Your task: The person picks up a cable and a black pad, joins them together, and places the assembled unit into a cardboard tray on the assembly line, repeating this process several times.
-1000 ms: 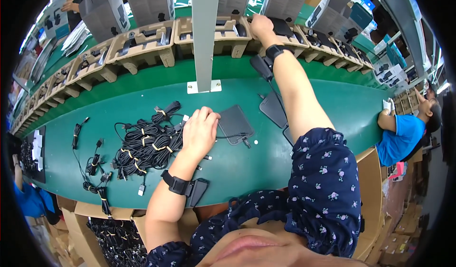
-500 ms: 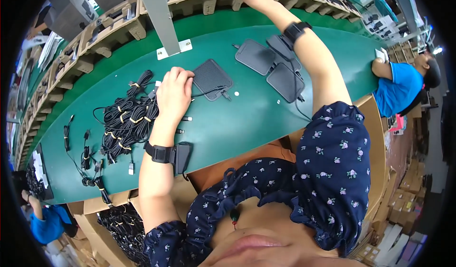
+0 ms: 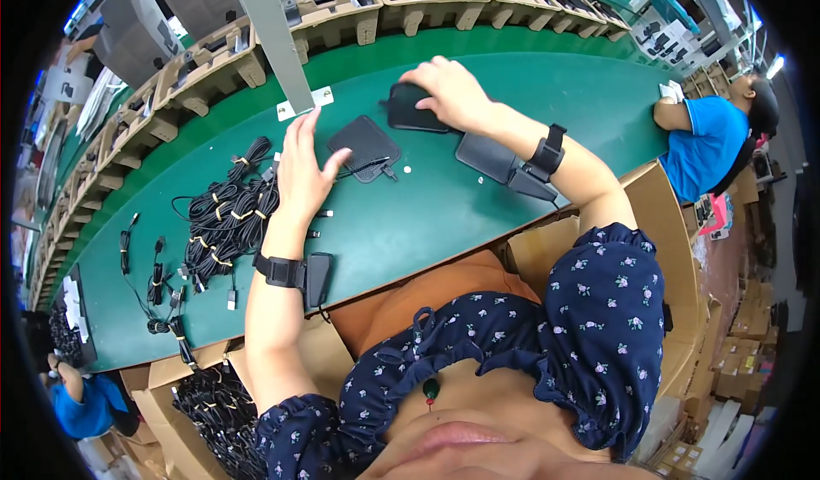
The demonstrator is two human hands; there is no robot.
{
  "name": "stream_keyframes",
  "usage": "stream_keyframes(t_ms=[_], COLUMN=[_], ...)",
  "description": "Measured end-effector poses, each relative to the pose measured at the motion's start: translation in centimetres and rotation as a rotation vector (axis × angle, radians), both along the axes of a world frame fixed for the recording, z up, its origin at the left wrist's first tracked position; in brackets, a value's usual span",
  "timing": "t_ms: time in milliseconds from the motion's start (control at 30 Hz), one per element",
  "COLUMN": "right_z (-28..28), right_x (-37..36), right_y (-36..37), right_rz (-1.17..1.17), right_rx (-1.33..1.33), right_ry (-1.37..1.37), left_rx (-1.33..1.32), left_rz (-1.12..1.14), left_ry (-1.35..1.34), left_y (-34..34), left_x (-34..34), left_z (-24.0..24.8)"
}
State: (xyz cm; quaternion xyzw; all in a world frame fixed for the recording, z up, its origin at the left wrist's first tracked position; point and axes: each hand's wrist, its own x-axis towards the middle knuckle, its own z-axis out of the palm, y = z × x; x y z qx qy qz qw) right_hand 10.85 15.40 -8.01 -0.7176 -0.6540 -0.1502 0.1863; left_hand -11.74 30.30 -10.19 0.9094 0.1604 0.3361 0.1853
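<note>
My right hand (image 3: 453,96) grips a flat black rounded pad (image 3: 410,114) at its far right side, fingers over the top and thumb on its face. My left hand (image 3: 303,168) hovers open, fingers spread, between the cable pile and a second black pad. That textured pad (image 3: 366,143) lies on the green table with a short cable and plug across its near corner. Another black pad (image 3: 485,155) lies under my right forearm, partly hidden. A heap of black cables (image 3: 231,215), bundled with pale ties, lies left of my left hand.
Molded brown trays (image 3: 342,8) with black parts line the table's far side. A grey metal post (image 3: 272,36) rises from the green table (image 3: 401,232). A cardboard box of cables (image 3: 213,412) stands lower left. A person in blue (image 3: 705,143) sits at the right.
My right hand has come back from the far trays onto a black pad, which has shifted left. My left hand has let go of the textured pad's edge and spread its fingers.
</note>
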Motion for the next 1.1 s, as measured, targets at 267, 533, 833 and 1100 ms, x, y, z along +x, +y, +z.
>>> stream_keyframes(t_ms=[267, 533, 833, 1100], right_z=[3.9, 3.7, 8.4, 5.2], right_x=[-6.0, -0.5, 10.6, 14.2], right_y=[3.3, 7.9, 19.0, 23.3], right_rz=[0.341, 0.303, 0.018, -0.301], right_rx=[0.299, 0.241, 0.809, 0.432], right_ry=[-0.115, 1.143, 0.681, 0.24], left_rx=[-0.406, -0.628, -0.357, -0.318], left_rz=[-0.198, -0.217, -0.199, -0.206], left_ry=[-0.032, -0.177, 0.117, 0.099], left_y=[-1.2, -1.3, -1.3, -1.5], left_x=[0.6, 1.1, 0.3, 0.5], left_z=[-1.1, -2.3, -1.8, -1.7])
